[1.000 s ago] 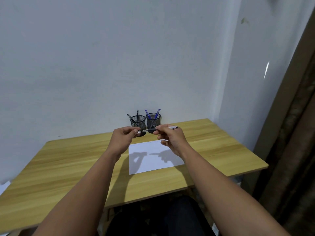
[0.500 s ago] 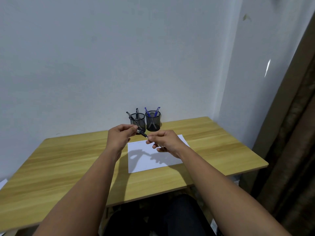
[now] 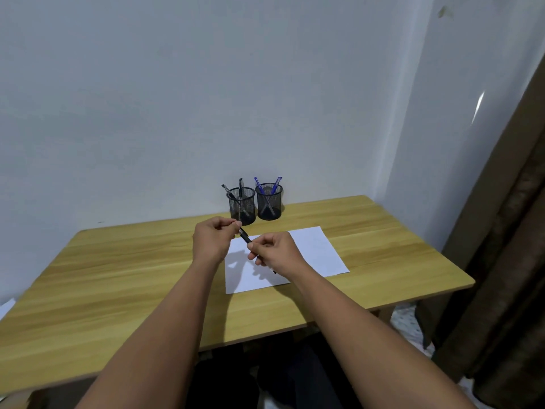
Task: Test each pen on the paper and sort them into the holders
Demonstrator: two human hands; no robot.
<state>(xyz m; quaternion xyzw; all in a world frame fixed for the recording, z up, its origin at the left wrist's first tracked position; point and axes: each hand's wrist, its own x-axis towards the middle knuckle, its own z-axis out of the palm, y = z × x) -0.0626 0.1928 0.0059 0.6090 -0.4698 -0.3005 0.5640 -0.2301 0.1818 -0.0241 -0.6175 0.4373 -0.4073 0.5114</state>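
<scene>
Plain pale grey-white wall (image 3: 177, 98) across the upper two thirds of the frame, meeting a second wall (image 3: 460, 113) at a corner right of centre. Small dark mark (image 3: 441, 11) high on that right wall, near the top edge; a thin bright streak of light (image 3: 477, 107) lower down. Brown curtain (image 3: 513, 246) along the right edge, hanging in folds to the lower right corner. Light wood-grain tabletop (image 3: 103, 284) filling the lower middle and left, its far edge against the wall. Pale speckled floor (image 3: 405, 323) glimpsed below the right end, beside a wooden leg (image 3: 385, 315). Soft, even lighting; shadows falling toward the near edge.
</scene>
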